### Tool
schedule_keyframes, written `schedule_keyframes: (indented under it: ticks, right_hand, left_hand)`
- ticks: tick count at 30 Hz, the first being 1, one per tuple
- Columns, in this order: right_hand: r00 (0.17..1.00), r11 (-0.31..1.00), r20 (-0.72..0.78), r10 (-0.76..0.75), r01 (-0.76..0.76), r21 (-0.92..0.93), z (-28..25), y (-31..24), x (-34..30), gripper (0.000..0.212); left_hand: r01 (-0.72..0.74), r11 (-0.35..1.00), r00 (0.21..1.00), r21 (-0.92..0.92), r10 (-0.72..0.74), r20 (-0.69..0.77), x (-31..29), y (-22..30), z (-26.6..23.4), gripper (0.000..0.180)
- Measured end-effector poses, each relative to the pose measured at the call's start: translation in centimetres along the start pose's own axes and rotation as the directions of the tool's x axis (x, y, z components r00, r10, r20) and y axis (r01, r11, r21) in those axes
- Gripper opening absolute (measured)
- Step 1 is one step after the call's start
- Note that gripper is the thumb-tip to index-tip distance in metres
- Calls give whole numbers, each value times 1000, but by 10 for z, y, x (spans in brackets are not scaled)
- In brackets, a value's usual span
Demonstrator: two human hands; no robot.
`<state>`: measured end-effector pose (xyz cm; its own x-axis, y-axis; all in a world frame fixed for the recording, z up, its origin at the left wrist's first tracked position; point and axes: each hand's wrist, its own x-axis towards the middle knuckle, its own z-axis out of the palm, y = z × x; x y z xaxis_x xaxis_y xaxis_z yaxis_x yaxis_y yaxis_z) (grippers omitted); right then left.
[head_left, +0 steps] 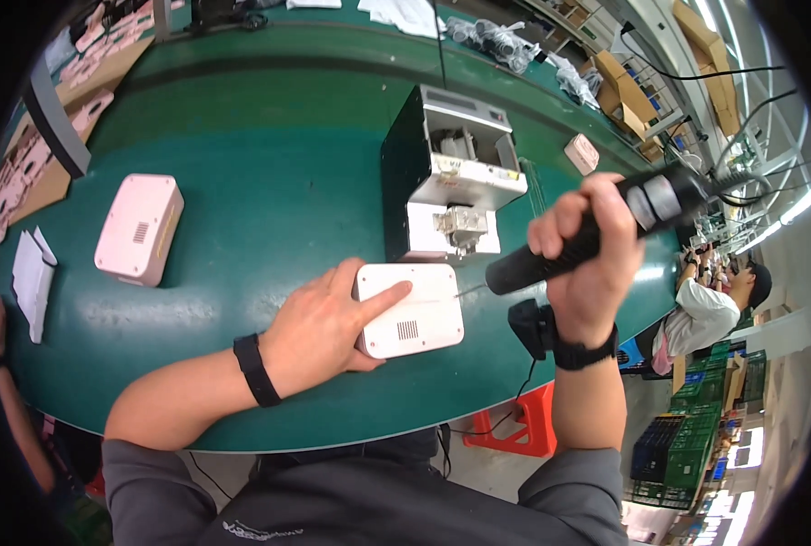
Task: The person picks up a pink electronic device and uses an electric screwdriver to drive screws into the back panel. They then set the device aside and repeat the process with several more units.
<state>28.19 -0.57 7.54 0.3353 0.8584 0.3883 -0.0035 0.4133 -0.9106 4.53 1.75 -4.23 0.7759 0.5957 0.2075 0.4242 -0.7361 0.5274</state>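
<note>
A pale pink plastic box [428, 314] with rounded corners, corner screw holes and a small slotted vent lies on the green table. My left hand [328, 314] grips its left side, the index finger stretched over the top face. Wrapped in my right hand [597, 246] is a black electric screwdriver [551, 259], tilted, its thin bit reaching the box's right edge. Whether the bit touches the box I cannot tell. Just beyond the box stands a black and silver metal device [451, 177] with an open top. A second pale pink box [139, 229] rests to the left.
A smaller pink box [582, 155] sits at the far right of the green table [269, 182]. White folded sheet [34, 282] lies at the left edge. Plastic-wrapped parts [496, 41] line the back. A red stool [515, 428] stands below; a co-worker [710, 309] sits at right.
</note>
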Motion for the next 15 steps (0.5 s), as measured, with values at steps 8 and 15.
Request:
schedule_keyframes:
  ticks: [8, 15]
  right_hand:
    - [998, 999, 50, -24, 26, -33, -16, -19, -49, 22]
    - [997, 998, 54, -48, 51, -40, -22, -3, -58, 22]
  left_hand:
    - [-37, 999, 998, -19, 36, -44, 3, -2, 3, 87]
    - [-30, 999, 998, -11, 29, -47, 3, 1, 3, 90]
